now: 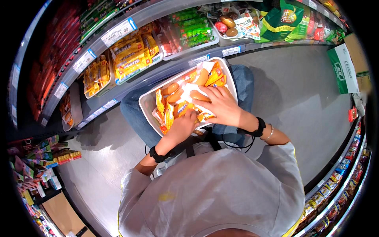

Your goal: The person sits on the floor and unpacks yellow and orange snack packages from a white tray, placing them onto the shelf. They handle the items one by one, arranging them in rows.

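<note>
A white plastic bin (144, 103) rests on the lap, filled with small snack packets. Some are orange-and-yellow wrappers (169, 117); others show brown, sausage-like contents in clear-fronted packs (202, 77). Over the bin's right half my right hand (223, 103) is spread palm down. Its thumb and fingers lie on either side of a brown pack (199, 95); whether they grip it is unclear. My left hand (183, 123) reaches over the near rim with curled fingers among the wrappers, and its fingertips are partly hidden. Below the near rim a brown packet (197, 132) shows.
Ahead, a low shelf holds trays of yellow packets (130, 56), green packets (197, 32) and brown packs (227, 22). A price-tagged shelf edge (118, 32) overhangs it. Cardboard boxes (343, 69) stand at right; snack racks (331, 183) curve along the lower right. Grey floor (296, 97) surrounds the legs.
</note>
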